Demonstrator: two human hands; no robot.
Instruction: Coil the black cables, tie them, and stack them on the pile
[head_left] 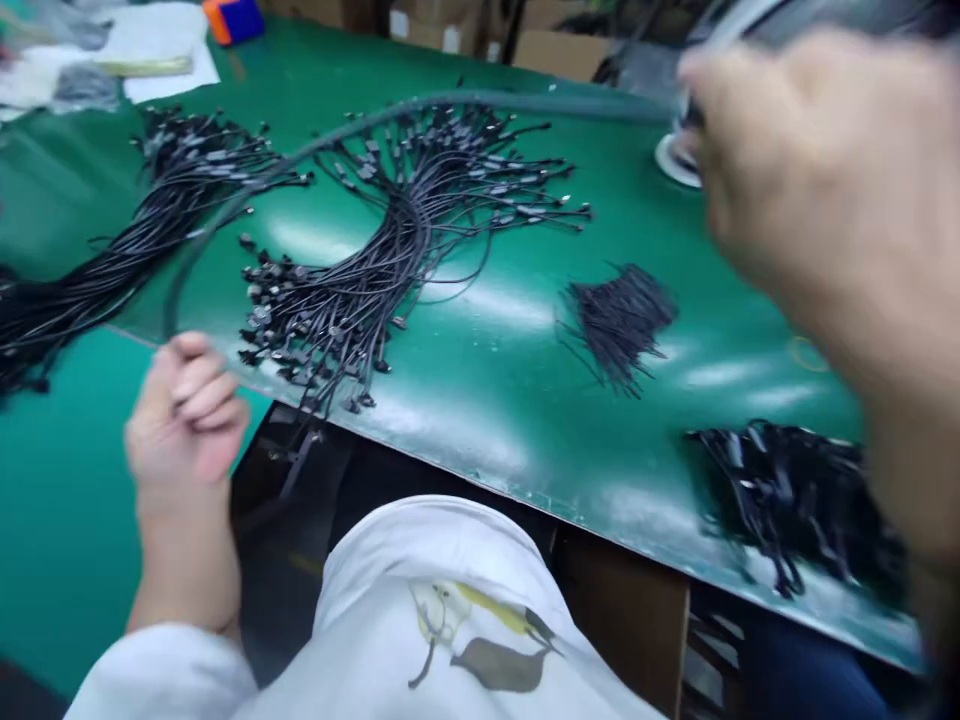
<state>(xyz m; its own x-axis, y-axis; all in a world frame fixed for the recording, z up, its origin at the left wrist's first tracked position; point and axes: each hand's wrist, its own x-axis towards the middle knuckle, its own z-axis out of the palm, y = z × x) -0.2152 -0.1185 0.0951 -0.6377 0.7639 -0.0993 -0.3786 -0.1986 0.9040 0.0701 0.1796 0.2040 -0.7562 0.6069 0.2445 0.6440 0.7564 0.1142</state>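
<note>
gripping a dark strip (480,98) in the curled left hand (191,410) near the front edge of the table (480,440), arching it above a cable bundle (409,225) toward the right hand (810,150), too blurred to tell its grip; with a stretch of green between bundle and short dark strands (622,315).

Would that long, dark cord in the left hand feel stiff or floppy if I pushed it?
The long, dark cord would probably bend, since it curves. It may feel springy rather than limp, because its arc looks smooth.
</note>
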